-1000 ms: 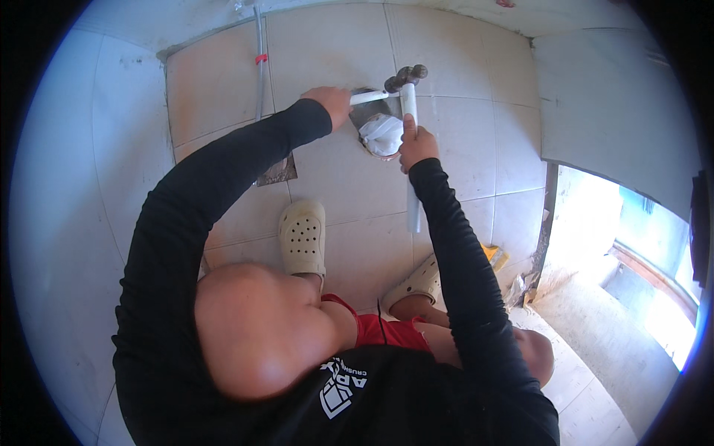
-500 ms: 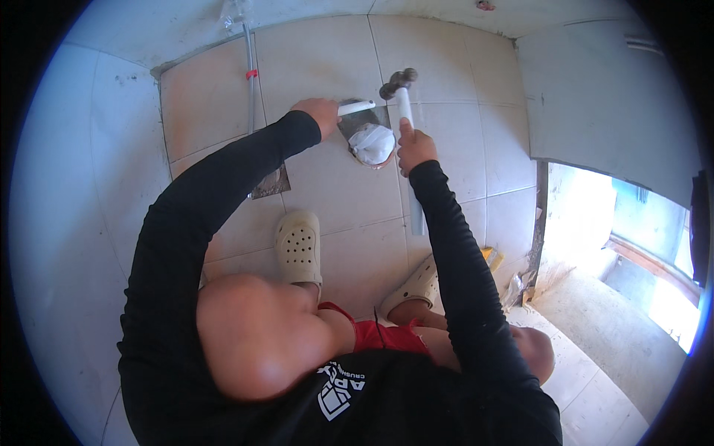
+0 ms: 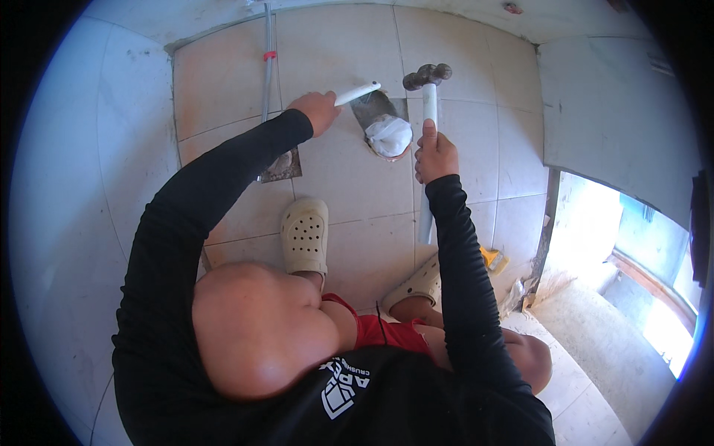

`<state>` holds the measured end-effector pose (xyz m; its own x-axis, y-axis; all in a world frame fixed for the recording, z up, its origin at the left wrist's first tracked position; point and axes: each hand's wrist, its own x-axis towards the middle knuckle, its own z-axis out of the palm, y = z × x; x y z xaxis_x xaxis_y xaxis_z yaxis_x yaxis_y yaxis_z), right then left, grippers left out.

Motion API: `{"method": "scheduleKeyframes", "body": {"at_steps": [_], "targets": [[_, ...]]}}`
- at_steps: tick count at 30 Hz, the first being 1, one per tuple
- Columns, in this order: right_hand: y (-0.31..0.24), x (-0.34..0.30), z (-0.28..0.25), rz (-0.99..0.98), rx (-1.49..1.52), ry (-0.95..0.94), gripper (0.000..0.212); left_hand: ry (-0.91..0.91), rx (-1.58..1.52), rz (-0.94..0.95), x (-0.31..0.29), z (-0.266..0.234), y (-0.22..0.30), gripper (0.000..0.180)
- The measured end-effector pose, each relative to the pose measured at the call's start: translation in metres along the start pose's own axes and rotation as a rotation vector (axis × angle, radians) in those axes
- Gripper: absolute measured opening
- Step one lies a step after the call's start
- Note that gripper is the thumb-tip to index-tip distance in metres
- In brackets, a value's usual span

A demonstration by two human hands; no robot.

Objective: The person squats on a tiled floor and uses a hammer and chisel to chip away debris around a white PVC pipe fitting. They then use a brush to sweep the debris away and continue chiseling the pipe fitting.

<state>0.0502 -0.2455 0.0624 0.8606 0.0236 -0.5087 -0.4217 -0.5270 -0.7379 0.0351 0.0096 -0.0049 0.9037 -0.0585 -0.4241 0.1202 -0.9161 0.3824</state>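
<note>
My right hand (image 3: 436,154) is closed around the white handle of a ball-peen hammer (image 3: 428,76). Its dark metal head points away from me, above the floor tiles, and the handle's lower end shows below my fist. My left hand (image 3: 318,111) grips a white tool with a small hole at its tip (image 3: 358,94); the rest is hidden by my hand, so I cannot tell its kind. Between my hands, a round opening stuffed with a white plastic bag (image 3: 390,137) lies in the floor. A rough dark cut-out in the tile (image 3: 370,108) adjoins it.
A thin grey pipe (image 3: 267,85) with a red band runs along the floor at the left. Near my left forearm is another square cut-out (image 3: 284,165). A yellow object (image 3: 494,260) lies beside my right clog (image 3: 420,285). A grey panel (image 3: 617,119) stands at right.
My left hand and the white tool have moved left and away from the plugged opening. The hammer has shifted slightly right. The whole view has also shifted a little.
</note>
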Motion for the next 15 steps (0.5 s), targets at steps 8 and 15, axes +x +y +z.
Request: {"method": "scheduleKeyframes", "body": {"at_steps": [8, 15], "targets": [[-0.039, 0.027, 0.000, -0.468, -0.401, 0.146, 0.063, 0.008, -0.002, 0.018, -0.002, 0.010, -0.006, 0.038], [-0.028, 0.031, 0.035, -0.325, -0.641, 0.058, 0.063, 0.019, -0.012, 0.004, -0.005, 0.007, -0.003, 0.037]]}}
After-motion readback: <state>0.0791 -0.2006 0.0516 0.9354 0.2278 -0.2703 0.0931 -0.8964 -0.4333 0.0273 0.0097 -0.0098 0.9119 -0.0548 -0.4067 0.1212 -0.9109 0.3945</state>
